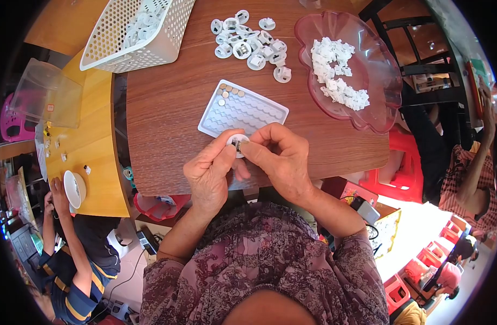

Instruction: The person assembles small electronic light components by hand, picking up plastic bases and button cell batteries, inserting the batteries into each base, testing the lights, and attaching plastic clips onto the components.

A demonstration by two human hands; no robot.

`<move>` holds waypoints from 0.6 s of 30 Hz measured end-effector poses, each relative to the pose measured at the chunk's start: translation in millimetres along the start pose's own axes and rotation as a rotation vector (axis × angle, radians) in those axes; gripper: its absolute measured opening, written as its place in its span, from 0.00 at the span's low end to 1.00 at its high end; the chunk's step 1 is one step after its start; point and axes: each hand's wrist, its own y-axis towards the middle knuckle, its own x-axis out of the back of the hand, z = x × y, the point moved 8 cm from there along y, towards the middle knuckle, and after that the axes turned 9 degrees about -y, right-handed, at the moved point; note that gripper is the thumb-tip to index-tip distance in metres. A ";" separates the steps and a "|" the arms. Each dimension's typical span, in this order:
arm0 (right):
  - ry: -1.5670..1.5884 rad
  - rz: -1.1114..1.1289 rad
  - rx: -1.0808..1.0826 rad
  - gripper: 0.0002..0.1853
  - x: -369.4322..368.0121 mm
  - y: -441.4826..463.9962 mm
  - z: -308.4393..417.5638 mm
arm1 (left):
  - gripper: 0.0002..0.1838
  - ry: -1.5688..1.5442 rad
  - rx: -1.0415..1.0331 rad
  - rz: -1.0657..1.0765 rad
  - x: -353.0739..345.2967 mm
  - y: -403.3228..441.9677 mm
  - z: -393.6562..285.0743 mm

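A small white round plastic part [235,138] with a dark and metallic middle is held up between both hands. My left hand [209,172] is closed, pinching its left side between thumb and fingers. My right hand [281,161] is closed too, its thumb pressed against the part's middle from the right. Whether a separate small piece sits under that thumb is hidden. Just beyond my fingers lies a white ridged tray [259,112], with several small coin-like discs [233,91] in its far left corner. Farther back is a loose pile of similar white round parts [242,50].
A pink scalloped bowl [386,81] with small white pieces [346,95] stands at the right. At the far left is a perforated white basket [175,35] of white parts. Beside me, another person's hands [54,197] are near a white bowl [75,189] on a yellow table [105,168].
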 end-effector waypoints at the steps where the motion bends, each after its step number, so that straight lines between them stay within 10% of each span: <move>1: -0.018 -0.019 0.049 0.05 0.4 0.3 1.9 | 0.15 0.001 0.002 0.002 -2.3 0.2 0.6; 18: 0.081 0.012 0.093 0.04 0.5 -3.4 2.1 | 0.14 -0.044 -0.077 -0.105 -1.0 3.8 2.8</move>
